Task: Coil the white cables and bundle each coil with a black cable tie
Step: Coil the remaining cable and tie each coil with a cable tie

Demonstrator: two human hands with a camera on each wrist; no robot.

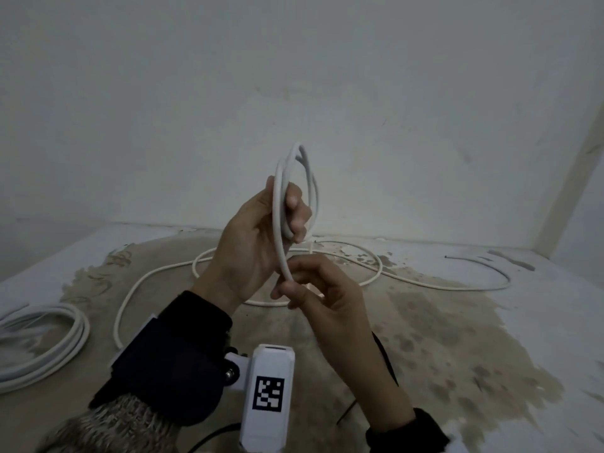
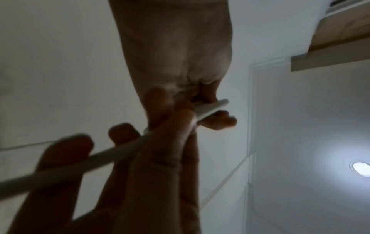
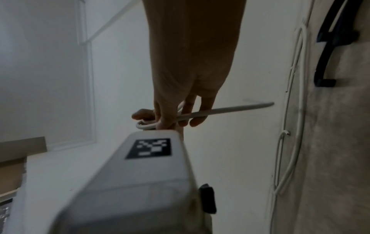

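My left hand point(image 1: 261, 230) is raised in front of the wall and grips a small coil of white cable point(image 1: 310, 178) of about three loops, thumb on one side and fingers curled round the other. From the coil a strand runs down to my right hand point(image 1: 313, 289), which pinches it just below the left palm. The rest of this white cable point(image 1: 376, 266) trails in loose loops on the stained surface behind. In the left wrist view the cable point(image 2: 112, 155) crosses both hands' fingers. The right wrist view shows the strand point(image 3: 230, 109) sticking out past my fingers.
A second coil of white cable point(image 1: 65, 338) lies on the surface at the left edge. A thin black strip point(image 1: 387, 364) lies under my right forearm. The white wall point(image 1: 294, 93) stands close behind, with a corner at the right.
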